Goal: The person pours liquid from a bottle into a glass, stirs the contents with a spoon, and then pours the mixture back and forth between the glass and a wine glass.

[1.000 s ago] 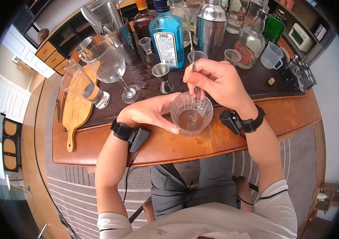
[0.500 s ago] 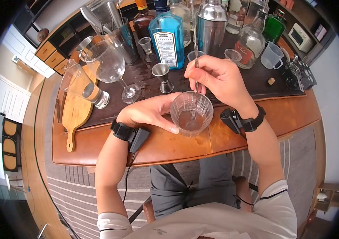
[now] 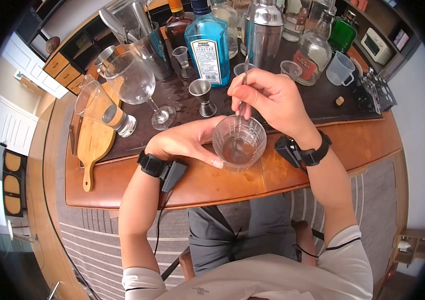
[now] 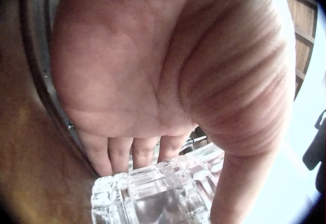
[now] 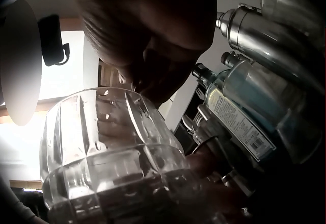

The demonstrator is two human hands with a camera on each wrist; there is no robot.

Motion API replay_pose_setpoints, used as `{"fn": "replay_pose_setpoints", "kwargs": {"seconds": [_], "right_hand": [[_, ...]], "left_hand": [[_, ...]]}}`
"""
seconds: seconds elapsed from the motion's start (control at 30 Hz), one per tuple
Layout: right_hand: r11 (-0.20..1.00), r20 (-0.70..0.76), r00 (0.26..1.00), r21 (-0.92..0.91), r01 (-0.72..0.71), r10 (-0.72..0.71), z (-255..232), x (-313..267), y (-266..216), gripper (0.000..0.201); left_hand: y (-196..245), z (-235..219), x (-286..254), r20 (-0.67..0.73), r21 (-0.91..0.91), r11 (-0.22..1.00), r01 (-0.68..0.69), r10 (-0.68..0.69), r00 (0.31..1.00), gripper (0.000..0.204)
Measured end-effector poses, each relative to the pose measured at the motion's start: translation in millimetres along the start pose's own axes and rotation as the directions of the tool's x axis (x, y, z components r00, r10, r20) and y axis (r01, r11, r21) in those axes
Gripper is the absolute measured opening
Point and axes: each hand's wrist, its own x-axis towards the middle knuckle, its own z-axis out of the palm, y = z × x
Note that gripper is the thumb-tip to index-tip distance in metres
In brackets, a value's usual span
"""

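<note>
Near the centre of the head view, the fingers of your right hand [image 3: 270, 97] pinch a thin metal stirrer [image 3: 245, 78], its lower part reaching into the patterned glass [image 3: 239, 150]. Your left hand [image 3: 185, 141] cups that glass from the left, fingers and thumb parted to its width, over the near edge of the bench [image 3: 107, 185]. You seem to be mid-stir; the next move likely calls for light turns and a steady glass. Your right hand angles over the rim from the right; your left forearm [image 3: 136, 215] slants up from lower left.
</note>
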Motion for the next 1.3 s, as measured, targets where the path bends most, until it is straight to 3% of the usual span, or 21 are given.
{"fn": "replay_pose_setpoints", "kwargs": {"seconds": [0.07,0.2,0.27,0.3,0.4,0.47,0.6,0.67,0.77,1.0,1.1,1.17,1.3], "right_hand": [[0.989,0.013,0.999,0.142,0.048,-0.050,6.1,-1.4,3.4,0.016],[0.988,0.114,0.993,0.154,-0.023,0.005,-0.6,-2.3,-3.6,0.015],[0.999,0.064,0.998,-0.040,0.010,-0.007,-6.5,0.1,-6.3,0.015],[0.999,0.064,0.998,-0.040,0.010,-0.007,-5.6,0.5,-4.2,0.015],[0.998,-0.001,0.999,0.034,0.047,-0.047,0.1,0.5,3.4,0.015],[0.982,0.067,0.998,0.186,-0.001,-0.012,3.1,-1.2,3.8,0.015],[0.998,0.108,0.994,0.053,-0.032,0.026,-5.6,0.3,-8.1,0.015],[0.999,0.009,1.000,-0.044,0.016,-0.015,-6.0,1.6,-4.8,0.014],[0.993,-0.008,0.998,0.100,0.060,-0.059,1.0,1.0,4.2,0.014],[0.995,0.116,0.993,0.095,0.014,-0.025,-3.7,-1.2,-4.1,0.014],[0.999,0.054,0.997,0.008,0.045,-0.045,-7.0,0.9,-3.0,0.015],[0.991,-0.016,0.997,0.108,0.082,-0.081,-5.6,1.5,1.0,0.015],[0.993,-0.018,0.998,0.106,0.055,-0.054,-2.8,1.1,0.0,0.015]], "left_hand": [[-0.5,-0.7,-0.6,-0.001,0.015,1.000,-0.002,0.002,1.000,0.098],[-1.1,-0.1,-0.5,-0.016,0.004,1.000,-0.017,0.017,1.000,0.098],[1.5,2.2,-0.7,-0.019,-0.011,1.000,-0.002,0.001,1.000,0.098],[2.3,3.0,-0.8,-0.022,-0.026,1.000,0.014,-0.015,1.000,0.098],[2.1,0.9,-1.1,-0.006,0.013,1.000,0.017,-0.017,1.000,0.098],[2.0,1.9,-1.5,-0.011,0.002,1.000,0.016,-0.015,1.000,0.097],[3.3,1.4,-2.0,-0.011,0.006,1.000,0.027,-0.027,1.000,0.097],[2.2,1.7,-0.9,-0.015,0.011,1.000,0.005,-0.005,1.000,0.097],[0.5,0.2,-1.1,-0.013,0.013,1.000,0.005,-0.005,1.000,0.097],[4.7,2.9,-2.5,-0.011,-0.015,1.000,0.023,-0.024,1.000,0.097],[2.7,2.6,-1.5,-0.012,-0.009,1.000,0.003,-0.003,1.000,0.097],[1.5,1.9,-0.4,-0.009,-0.006,1.000,-0.008,0.008,1.000,0.097],[1.5,1.4,-1.0,0.002,-0.020,1.000,0.011,-0.011,1.000,0.096]]}}
